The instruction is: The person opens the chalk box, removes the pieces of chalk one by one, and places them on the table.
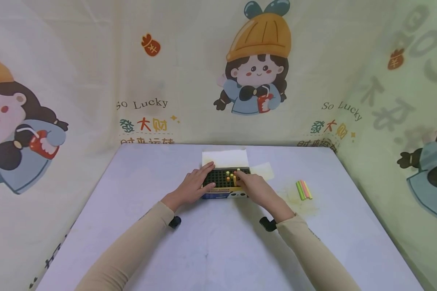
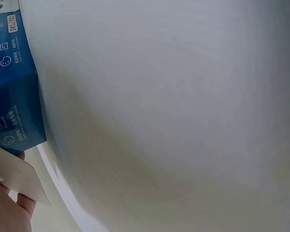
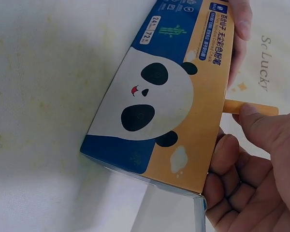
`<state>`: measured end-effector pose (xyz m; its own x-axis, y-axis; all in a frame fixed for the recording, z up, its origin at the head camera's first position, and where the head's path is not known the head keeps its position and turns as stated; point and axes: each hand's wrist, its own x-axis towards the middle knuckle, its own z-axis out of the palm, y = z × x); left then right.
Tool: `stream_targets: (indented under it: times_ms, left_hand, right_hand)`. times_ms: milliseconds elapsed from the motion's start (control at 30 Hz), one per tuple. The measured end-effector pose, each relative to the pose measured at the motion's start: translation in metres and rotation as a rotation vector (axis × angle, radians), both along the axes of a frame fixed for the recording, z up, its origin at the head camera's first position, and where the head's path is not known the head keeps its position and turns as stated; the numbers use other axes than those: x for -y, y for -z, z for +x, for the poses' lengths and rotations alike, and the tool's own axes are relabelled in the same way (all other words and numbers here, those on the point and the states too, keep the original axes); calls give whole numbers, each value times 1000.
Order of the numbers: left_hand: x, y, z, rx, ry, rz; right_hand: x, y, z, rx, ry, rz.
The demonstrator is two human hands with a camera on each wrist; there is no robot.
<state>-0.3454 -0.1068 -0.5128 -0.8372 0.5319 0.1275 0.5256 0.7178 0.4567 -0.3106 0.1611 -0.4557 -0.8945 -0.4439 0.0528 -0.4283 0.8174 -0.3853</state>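
Note:
A chalk box (image 1: 223, 193) with a panda face (image 3: 154, 94) on its front stands on the table, its lid raised at the back. Several chalk sticks stand upright in the black holed insert (image 1: 215, 176), mostly toward its right side. At the box's left end lies my left hand (image 1: 193, 186), fingers and thumb extended against its edges; part of it is hidden behind a flap (image 2: 17, 171) in the left wrist view. My right hand (image 1: 258, 189) pinches an orange chalk stick (image 3: 261, 108) between thumb and fingers at the box top. The stick's lower end is hidden inside the box.
Several loose chalk sticks (image 1: 304, 190), green, pink and yellow, lie side by side on the table to the right. Yellowish dust marks the tabletop (image 1: 291, 198) around them. A pale flap (image 1: 263, 171) sticks out right of the box. A printed cloth (image 1: 196, 72) hangs behind.

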Motion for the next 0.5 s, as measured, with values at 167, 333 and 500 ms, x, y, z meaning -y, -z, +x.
stream_targets:
  times_ms: [167,333,500]
  left_hand:
    - [0,-2,0,15,-3,-6]
    - [0,-2,0,24,0,-1]
    - [0,-2,0,27,1,-1]
  right_hand:
    - [1,-2,0,3,8,-9]
    - [3,-3,-1,12,17,-68]
    - [5,-2,-1,49,28,-152]
